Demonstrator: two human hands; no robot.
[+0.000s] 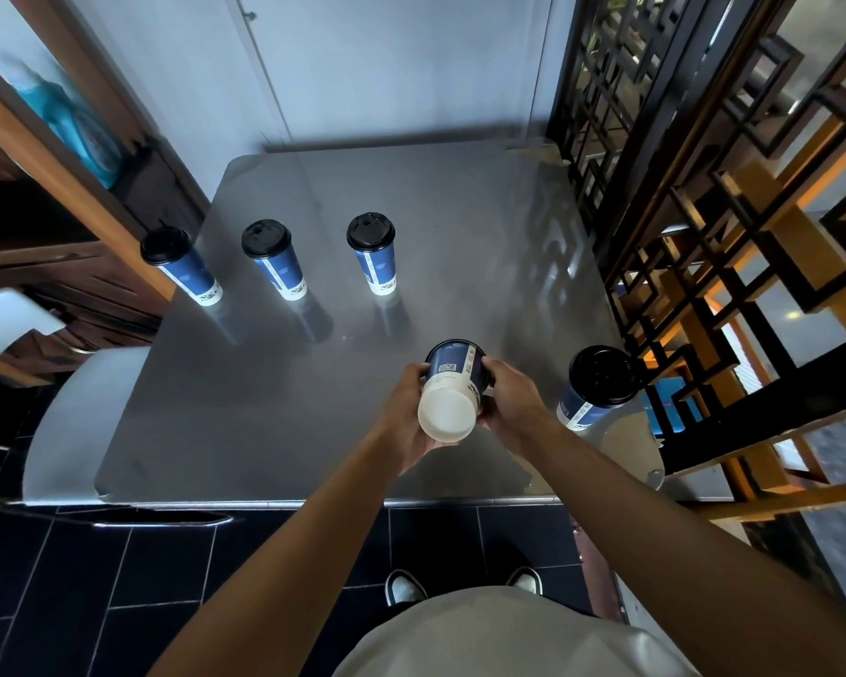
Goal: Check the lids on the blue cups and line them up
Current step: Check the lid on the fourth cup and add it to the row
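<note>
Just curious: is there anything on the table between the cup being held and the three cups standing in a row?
No. In the head view, only bare table separates the held cup from the row.

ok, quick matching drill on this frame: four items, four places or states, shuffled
Items:
1. held cup
2. cup by the railing
3. middle cup of the far row
4. left hand

Places or states:
A. stands alone at the steel table's right edge
B. tilted, white base toward the camera
C. wrapped around the held cup's left side
D. upright between two other lidded cups

Pairs: 1-B, 2-A, 3-D, 4-C
</note>
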